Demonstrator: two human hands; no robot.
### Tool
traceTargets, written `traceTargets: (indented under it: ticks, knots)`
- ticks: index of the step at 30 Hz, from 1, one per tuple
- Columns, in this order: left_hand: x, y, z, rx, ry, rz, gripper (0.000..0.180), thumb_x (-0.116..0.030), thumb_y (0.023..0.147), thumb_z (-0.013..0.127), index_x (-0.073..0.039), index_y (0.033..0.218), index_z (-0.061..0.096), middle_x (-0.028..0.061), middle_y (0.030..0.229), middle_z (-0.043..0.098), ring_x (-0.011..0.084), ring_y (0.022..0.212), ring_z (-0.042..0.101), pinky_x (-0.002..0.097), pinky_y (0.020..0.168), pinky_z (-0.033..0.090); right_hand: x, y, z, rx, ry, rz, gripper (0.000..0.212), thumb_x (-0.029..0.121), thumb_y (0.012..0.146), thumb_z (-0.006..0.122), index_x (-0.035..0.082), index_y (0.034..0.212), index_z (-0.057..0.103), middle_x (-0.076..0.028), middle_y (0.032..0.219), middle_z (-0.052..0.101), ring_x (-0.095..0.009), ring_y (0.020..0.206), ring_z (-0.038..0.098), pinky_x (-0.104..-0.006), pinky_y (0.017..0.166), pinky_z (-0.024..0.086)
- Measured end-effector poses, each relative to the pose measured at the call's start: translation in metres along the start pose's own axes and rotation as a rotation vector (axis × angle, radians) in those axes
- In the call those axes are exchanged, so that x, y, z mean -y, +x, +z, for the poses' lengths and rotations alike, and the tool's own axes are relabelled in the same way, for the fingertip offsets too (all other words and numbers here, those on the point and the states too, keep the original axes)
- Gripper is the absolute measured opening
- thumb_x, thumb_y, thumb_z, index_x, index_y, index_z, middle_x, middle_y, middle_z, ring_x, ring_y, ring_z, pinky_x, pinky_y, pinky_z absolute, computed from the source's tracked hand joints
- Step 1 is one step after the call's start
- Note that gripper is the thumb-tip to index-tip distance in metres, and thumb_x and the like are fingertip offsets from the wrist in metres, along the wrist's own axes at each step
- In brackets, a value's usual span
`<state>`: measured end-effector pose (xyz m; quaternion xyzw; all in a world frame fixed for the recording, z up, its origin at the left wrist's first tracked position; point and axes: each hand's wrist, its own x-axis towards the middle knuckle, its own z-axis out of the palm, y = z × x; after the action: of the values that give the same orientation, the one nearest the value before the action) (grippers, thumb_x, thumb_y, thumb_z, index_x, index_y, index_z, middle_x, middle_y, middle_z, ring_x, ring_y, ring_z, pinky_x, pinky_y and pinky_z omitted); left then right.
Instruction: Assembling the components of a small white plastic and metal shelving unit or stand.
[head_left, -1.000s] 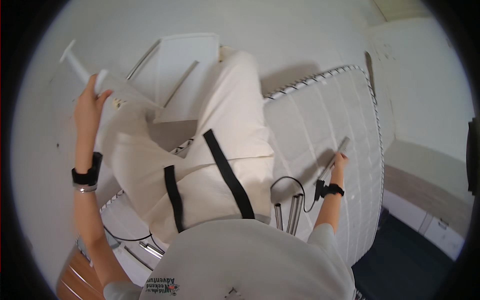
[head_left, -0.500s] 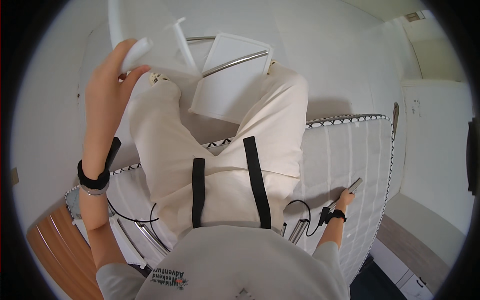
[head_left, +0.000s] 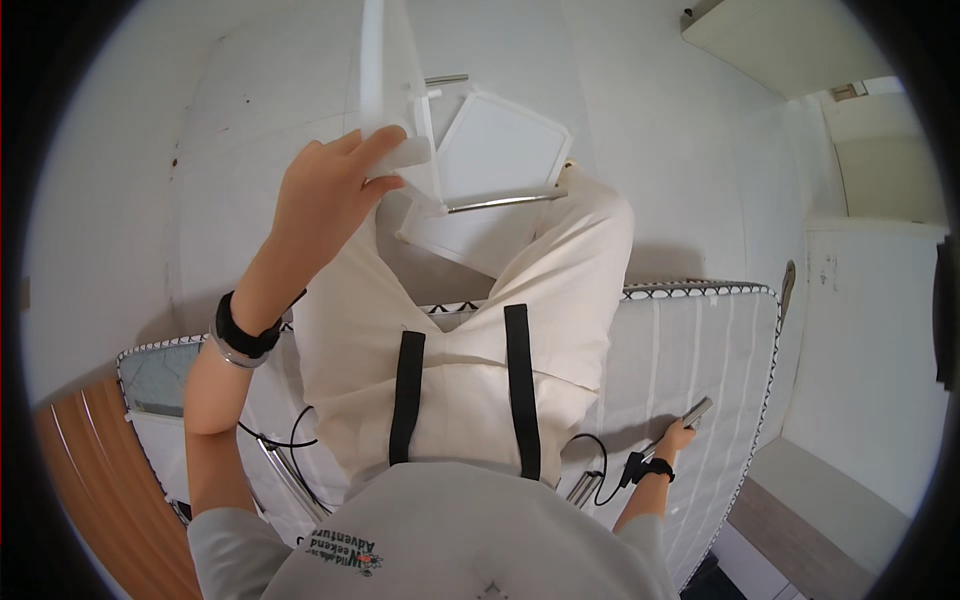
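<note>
My left hand (head_left: 335, 190) is raised in front of me, its fingers closed round the rounded corner of a white plastic shelf panel (head_left: 398, 75). That panel stands tilted almost edge-on, and a short metal tube (head_left: 447, 79) shows just beyond it. Lower down, between my legs, a second white panel (head_left: 500, 150) lies at an angle. Another metal tube (head_left: 510, 202) crosses over it from the first panel's lower corner. Off to the right, my right hand (head_left: 678, 435) rests low over the mattress, wrapped round a metal tube (head_left: 699, 409).
I sit on the edge of a grey striped mattress (head_left: 690, 350) with patterned piping. More metal tubes lie beside my right hip (head_left: 583, 488) and left hip (head_left: 290, 475). Black cables run from both wrist bands. Brown wooden slats (head_left: 95, 470) are at the left, a white cabinet (head_left: 870, 320) at the right.
My left hand has swung the white panel to the right and turned it more edge-on. The second panel and its tube appear slightly shifted in view. The right hand keeps its tube.
</note>
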<state>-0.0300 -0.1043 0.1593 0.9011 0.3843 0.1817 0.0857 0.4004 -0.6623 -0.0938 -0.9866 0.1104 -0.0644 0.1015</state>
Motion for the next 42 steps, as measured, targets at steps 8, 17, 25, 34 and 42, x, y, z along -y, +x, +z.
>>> traceTargets:
  ticks: [8,17,25,34,42]
  knots:
    - [0.009,-0.007,0.004,-0.029,0.032,0.067,0.033,-0.014,0.069,0.068,-0.012,0.098,0.053,0.0046,0.065,0.05,0.0222,0.061,0.049,0.0314,0.056,0.037,0.022,-0.005,0.0,-0.061,0.082,-0.074,0.035,0.016,0.072,0.068,-0.005,0.096,0.054,-0.021,0.091,0.059,-0.038,0.085,0.057,-0.0442,0.076,0.044]
    - [0.006,-0.021,0.006,0.052,0.096,0.151,0.035,-0.017,0.067,0.07,-0.015,0.098,0.053,0.0023,0.066,0.048,0.018,0.06,0.047,0.0298,0.058,0.033,0.091,-0.008,-0.005,0.021,0.361,-0.383,0.037,0.016,0.081,0.058,-0.004,0.109,0.044,-0.019,0.092,0.056,-0.032,0.082,0.055,-0.0374,0.076,0.042]
    - [-0.003,-0.031,0.024,0.088,-0.019,0.156,0.035,-0.016,0.068,0.069,-0.015,0.099,0.053,0.0016,0.065,0.046,0.0178,0.059,0.048,0.0305,0.059,0.034,0.284,-0.101,-0.124,0.242,0.309,-0.715,0.035,0.02,0.088,0.053,-0.003,0.113,0.046,-0.017,0.086,0.059,-0.026,0.073,0.057,-0.0326,0.066,0.044]
    - [-0.015,-0.037,0.039,0.158,-0.06,0.196,0.034,-0.017,0.069,0.068,-0.014,0.098,0.052,0.0022,0.069,0.05,0.0181,0.062,0.052,0.0305,0.061,0.037,0.389,-0.242,-0.166,0.356,0.349,-1.776,0.039,0.016,0.075,0.063,0.008,0.112,0.056,-0.007,0.072,0.049,-0.022,0.065,0.052,-0.0332,0.058,0.042]
    - [-0.023,-0.038,0.02,0.237,-0.183,0.043,0.053,-0.031,0.081,0.059,-0.01,0.126,0.042,0.006,0.073,0.056,0.0216,0.065,0.053,0.0323,0.063,0.039,0.406,-0.274,-0.164,0.34,0.375,-1.944,0.04,0.019,0.074,0.065,0.012,0.112,0.058,-0.004,0.07,0.045,-0.018,0.062,0.048,-0.0308,0.057,0.04]
